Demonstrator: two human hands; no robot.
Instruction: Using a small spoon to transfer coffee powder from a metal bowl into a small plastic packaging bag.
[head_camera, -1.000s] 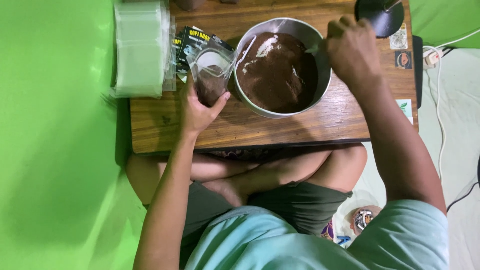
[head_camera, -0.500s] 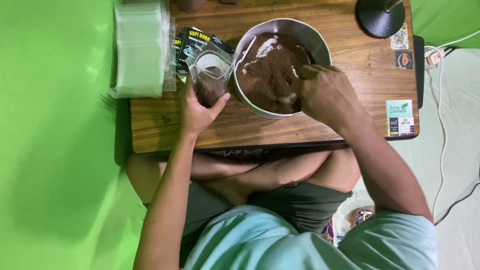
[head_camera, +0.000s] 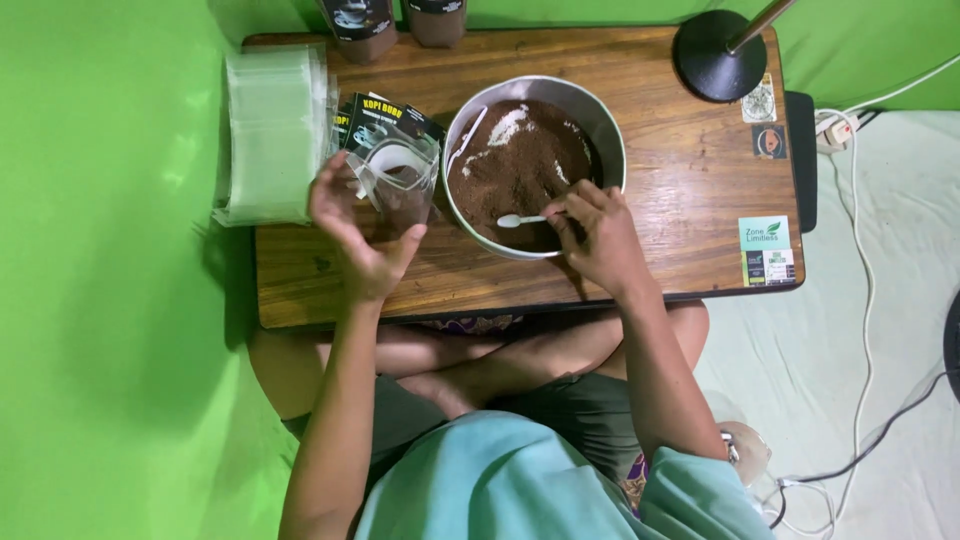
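Left hand (head_camera: 355, 235) gripped a small clear plastic pouch (head_camera: 398, 180), partly filled with brown powder, held upright just left of the round grey metal bowl (head_camera: 470, 120). Right hand (head_camera: 600, 235) pinched a small white plastic spoon (head_camera: 520, 220) by the handle, its scoop over the brown powder (head_camera: 525, 165) near the bowl's front rim. Bowl sat mid low wooden table (head_camera: 680, 230). Stack of clear bags (head_camera: 270, 135) lay at the table's left edge; black lamp base (head_camera: 715, 55) at far right corner.

Bare wooden table (head_camera: 690, 170) right of the metal bowl (head_camera: 600, 120): open passage there. Left side crowded: clear pouch (head_camera: 400, 185), black packets (head_camera: 385, 112), stack of plastic bags (head_camera: 272, 130) packed close. Lamp base (head_camera: 718, 55) and two jars (head_camera: 362, 20) block the far edge.
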